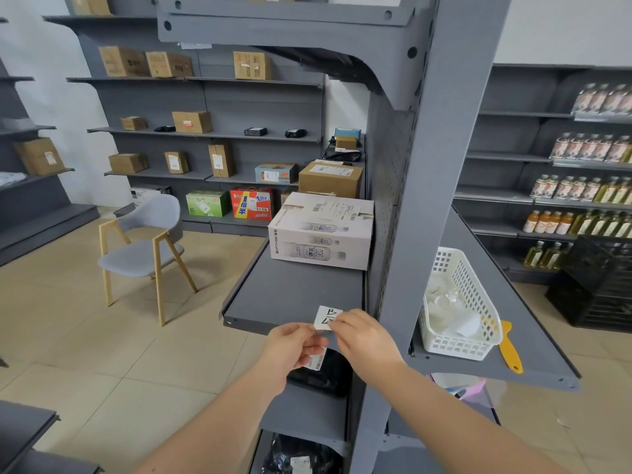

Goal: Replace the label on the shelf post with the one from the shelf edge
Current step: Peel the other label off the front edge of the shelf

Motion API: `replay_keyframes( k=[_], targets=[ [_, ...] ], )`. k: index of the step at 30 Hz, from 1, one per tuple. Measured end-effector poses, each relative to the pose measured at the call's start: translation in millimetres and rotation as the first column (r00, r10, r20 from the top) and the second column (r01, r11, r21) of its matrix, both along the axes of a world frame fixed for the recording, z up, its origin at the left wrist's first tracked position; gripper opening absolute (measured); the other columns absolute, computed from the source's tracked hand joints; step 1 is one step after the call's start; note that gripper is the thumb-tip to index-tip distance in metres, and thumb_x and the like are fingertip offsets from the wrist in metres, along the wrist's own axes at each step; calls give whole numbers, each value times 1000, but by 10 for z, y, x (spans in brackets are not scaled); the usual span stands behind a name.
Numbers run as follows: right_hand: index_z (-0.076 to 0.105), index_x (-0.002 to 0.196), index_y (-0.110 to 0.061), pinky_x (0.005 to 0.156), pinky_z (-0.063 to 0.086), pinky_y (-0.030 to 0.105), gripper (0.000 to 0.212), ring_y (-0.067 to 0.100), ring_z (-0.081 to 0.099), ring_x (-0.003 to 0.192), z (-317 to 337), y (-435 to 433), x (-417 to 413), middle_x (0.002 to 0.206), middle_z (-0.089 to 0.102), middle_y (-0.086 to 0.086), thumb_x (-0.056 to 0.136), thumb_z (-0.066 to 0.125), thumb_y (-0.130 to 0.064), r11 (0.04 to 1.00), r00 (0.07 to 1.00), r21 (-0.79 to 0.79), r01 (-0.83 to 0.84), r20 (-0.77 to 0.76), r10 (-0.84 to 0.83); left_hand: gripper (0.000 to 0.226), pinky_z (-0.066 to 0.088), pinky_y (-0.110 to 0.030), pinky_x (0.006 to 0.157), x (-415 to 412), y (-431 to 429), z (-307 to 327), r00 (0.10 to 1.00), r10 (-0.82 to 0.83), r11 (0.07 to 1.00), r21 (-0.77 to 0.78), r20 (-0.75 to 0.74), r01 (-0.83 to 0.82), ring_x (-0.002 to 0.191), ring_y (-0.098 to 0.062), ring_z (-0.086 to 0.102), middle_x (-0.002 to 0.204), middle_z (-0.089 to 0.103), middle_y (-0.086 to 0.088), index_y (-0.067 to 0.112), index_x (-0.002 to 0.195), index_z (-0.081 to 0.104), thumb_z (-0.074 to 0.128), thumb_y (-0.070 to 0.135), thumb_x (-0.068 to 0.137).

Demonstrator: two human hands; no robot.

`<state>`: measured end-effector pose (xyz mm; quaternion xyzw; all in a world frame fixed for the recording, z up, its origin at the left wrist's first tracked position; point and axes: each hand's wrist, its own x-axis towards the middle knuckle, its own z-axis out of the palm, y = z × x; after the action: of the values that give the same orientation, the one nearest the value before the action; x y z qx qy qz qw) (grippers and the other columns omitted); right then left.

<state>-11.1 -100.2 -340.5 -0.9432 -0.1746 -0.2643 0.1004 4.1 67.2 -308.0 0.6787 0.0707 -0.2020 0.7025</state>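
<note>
A small white label (326, 316) with black handwritten marks sits at the front edge of the grey shelf (294, 292), near its right end. My left hand (290, 347) pinches the label's lower left corner. My right hand (362, 336) pinches its right side. Both hands are just in front of the shelf edge, left of the wide grey shelf post (431, 186). I see no label on the visible face of the post.
A white carton (319, 234) and a brown box (330, 179) stand further back on the shelf. Right of the post, a white plastic basket (458, 302) with paper scraps and a yellow scraper (509, 350) lie on another shelf. A grey chair (147, 248) stands at left.
</note>
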Motion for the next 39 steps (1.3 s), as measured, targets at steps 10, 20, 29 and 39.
replay_keyframes(
  k=[10,20,29,39],
  targets=[
    [70,91,-1,69,57,35,29,31,66,79,700,-35,-212,88,71,9,66,73,14,990,935,18,-141,332,127,17,51,-28,67,-112,70,592,973,-67,997,-14,222,72,68,-17,69,81,79,-12,5,89,74,60,15,90],
    [68,104,-2,78,55,37,28,28,64,92,1136,-152,-329,99,70,10,77,65,6,992,898,-11,-123,424,116,19,49,-32,71,-253,-40,1038,946,-27,991,-113,323,67,65,-18,67,78,78,-14,6,80,72,55,4,88],
    [70,103,-2,89,46,24,27,20,59,95,1313,-271,-517,100,71,9,78,65,6,994,889,74,-79,456,36,25,47,-35,72,-362,-236,1231,900,-32,986,-134,436,100,61,-15,64,75,78,-10,9,78,76,56,2,88],
    [74,94,-17,91,42,15,19,6,59,100,1689,-216,-799,95,69,-7,76,78,-23,879,954,458,-134,300,-11,26,51,-14,57,-459,-370,1249,792,3,984,-141,611,105,61,-9,70,65,76,-2,4,75,75,55,-11,85]
  ],
)
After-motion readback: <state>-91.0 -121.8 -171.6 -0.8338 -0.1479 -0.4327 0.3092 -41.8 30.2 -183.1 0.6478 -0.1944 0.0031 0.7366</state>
